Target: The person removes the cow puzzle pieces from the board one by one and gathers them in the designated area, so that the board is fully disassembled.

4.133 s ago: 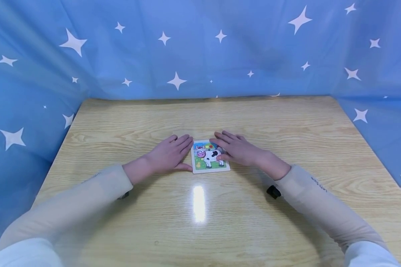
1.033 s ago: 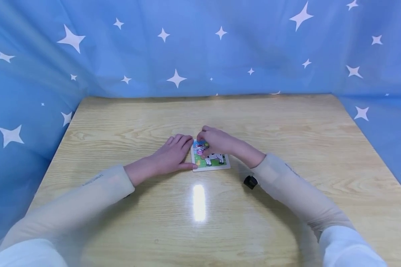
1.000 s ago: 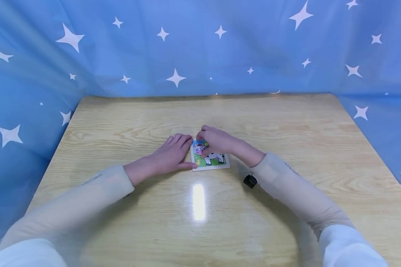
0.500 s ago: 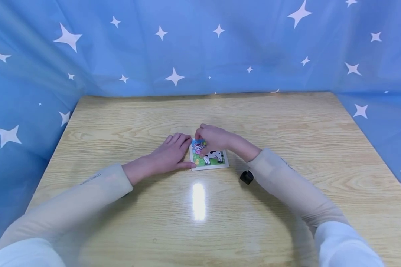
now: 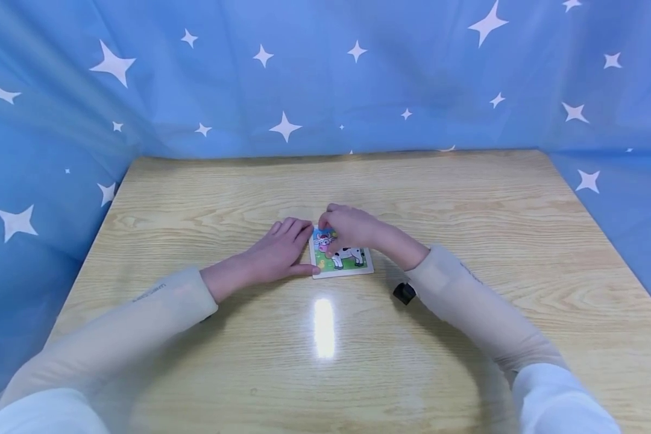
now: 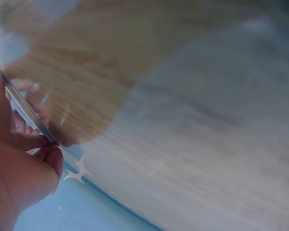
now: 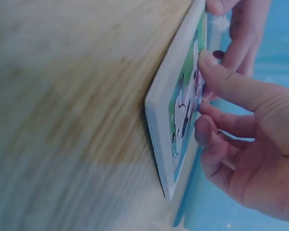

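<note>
A small square puzzle board point(image 5: 347, 274) with a white rim and a cow picture lies flat mid-table. At its left side my left hand point(image 5: 276, 250) holds the board, thumb at the near corner and index finger at the far corner. My right hand point(image 5: 352, 229) reaches over the picture from the right. In the right wrist view its thumb point(image 7: 241, 89) and index fingertip touch the picture by the cow's head, the other fingers curled. No raised piece shows between them. The left wrist view shows the board point(image 6: 29, 110) edge-on against my left hand point(image 6: 19, 159).
The wooden table point(image 5: 222, 367) carries a bright light reflection in front of the board. A blue curtain point(image 5: 325, 78) with white stars hangs behind and at both sides. A black wrist device point(image 5: 404, 293) sits under my right sleeve.
Since the earliest frame, my right hand has moved left across the picture and bent its fingers onto it; my left thumb has shifted onto the board's near corner. Over the last second both stay almost still.
</note>
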Tool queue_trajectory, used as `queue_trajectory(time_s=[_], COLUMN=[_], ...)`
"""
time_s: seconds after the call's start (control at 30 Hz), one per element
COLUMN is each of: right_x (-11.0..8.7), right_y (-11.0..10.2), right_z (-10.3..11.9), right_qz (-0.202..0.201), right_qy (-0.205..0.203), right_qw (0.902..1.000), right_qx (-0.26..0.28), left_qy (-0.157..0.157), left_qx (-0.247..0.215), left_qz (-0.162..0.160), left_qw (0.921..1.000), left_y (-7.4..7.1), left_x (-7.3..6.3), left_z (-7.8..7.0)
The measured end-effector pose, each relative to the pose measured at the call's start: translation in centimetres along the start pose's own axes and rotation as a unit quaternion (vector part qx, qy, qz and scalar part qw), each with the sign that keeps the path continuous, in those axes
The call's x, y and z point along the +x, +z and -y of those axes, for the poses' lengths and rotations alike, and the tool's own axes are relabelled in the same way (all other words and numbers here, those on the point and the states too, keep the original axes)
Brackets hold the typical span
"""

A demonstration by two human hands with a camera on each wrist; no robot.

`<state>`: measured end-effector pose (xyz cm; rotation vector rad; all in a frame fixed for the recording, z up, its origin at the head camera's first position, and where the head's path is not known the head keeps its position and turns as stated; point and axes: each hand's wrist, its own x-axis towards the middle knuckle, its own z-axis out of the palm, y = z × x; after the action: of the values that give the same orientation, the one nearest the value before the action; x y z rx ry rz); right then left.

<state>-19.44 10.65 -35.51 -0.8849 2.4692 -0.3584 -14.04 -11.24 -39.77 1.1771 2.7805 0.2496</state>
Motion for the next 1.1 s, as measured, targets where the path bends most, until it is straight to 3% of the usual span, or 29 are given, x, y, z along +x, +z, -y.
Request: queue_trajectory(time_s=[0.23, 0.57, 1.1], right_x=[0.0, 0.6, 1.2], right_y=[-0.1, -0.4, -0.8], right_z=[0.2, -0.2, -0.8], right_qz=[-0.005, 0.0, 0.053], right_qy=[-0.016, -0.021, -0.019], right_qw=[0.9995, 0.9997, 0.9982], right_qx=[-0.029, -0.013, 0.02], left_qy=[-0.001, 0.001, -0.001], left_qx=[-0.001, 0.006, 0.008], left_qz=[0.002, -0.002, -0.009], left_qw=[1.0, 1.0, 0.9999], left_y=[-0.2, -0.1, 0.1], left_x=[-0.1, 0.1, 0.0], left_z=[0.0, 0.0, -0.1])
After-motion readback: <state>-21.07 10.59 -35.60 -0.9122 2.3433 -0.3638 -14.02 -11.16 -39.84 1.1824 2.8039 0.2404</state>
